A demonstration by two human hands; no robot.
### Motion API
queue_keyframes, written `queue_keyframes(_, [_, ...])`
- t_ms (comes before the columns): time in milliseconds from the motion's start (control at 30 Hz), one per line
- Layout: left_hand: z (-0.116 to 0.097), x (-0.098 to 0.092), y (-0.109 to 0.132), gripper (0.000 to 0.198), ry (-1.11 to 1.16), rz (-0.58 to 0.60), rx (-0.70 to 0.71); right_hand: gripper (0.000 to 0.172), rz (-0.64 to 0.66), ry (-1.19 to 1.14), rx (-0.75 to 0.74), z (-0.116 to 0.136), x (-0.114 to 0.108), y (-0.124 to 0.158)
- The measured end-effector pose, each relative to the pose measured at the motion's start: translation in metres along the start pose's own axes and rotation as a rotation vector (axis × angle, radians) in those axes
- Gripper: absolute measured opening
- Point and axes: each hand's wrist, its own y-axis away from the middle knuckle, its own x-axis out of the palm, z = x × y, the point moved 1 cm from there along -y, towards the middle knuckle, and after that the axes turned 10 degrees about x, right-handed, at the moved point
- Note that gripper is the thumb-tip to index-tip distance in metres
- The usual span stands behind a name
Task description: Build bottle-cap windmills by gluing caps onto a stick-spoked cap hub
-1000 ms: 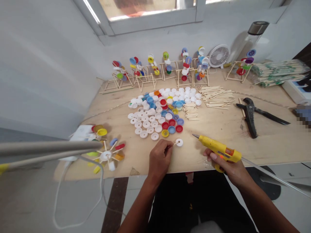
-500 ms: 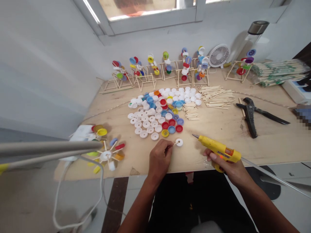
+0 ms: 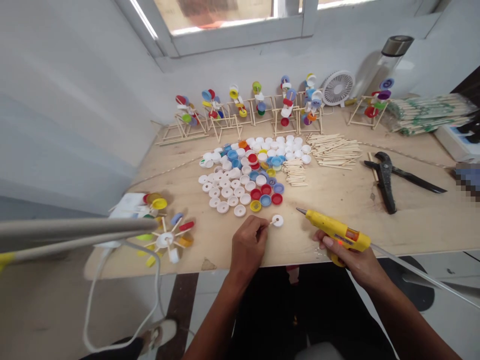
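My left hand (image 3: 249,244) pinches a short wooden stick (image 3: 272,222) whose far end meets a small white bottle cap (image 3: 278,220) with a hole in its middle. The cap rests on the table near its front edge. In my right hand (image 3: 347,252) is a yellow glue gun (image 3: 337,230), its metal tip pointing left, a little right of the cap and apart from it. Just beyond my left hand lie white caps with holes (image 3: 226,192) and coloured caps (image 3: 266,189). A pile of short sticks (image 3: 295,172) sits beside them.
Stick frames with cap wheels (image 3: 287,107) line the wall. A spoked cap wheel (image 3: 164,240) lies at left near a white cable (image 3: 88,310). Black cutters (image 3: 386,182), longer sticks (image 3: 333,150), a small fan (image 3: 338,88) and bagged sticks (image 3: 431,111) are at right. A shoe (image 3: 161,336) shows below left.
Both hands stay nearly still, with the stick against the cap and the glue gun held off to the right. A shoe has come into view on the floor at lower left.
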Motion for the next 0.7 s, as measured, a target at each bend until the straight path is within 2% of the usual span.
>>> queue_keyframes(133, [-0.002,-0.001,0.005,0.018,-0.091,-0.068,0.042,0.039,-0.025,-0.001,0.010,-0.001,0.000,0.000])
queue_keyframes(267, [-0.008,0.003,0.014,0.024,-0.277,-0.125,0.177,0.038,-0.013,0.003,0.036,0.000,0.001,0.002])
queue_keyframes(367, [-0.017,0.010,0.020,0.032,-0.407,-0.063,0.235,0.036,0.001,0.016,0.024,0.002,0.002,0.003])
queue_keyframes(500, [-0.026,0.016,0.024,0.038,-0.483,0.033,0.182,0.036,-0.002,0.009,0.011,0.002,0.002,0.002])
queue_keyframes(700, [-0.028,0.017,0.025,0.039,-0.489,0.080,0.132,0.037,-0.008,-0.010,0.046,0.001,0.002,0.001])
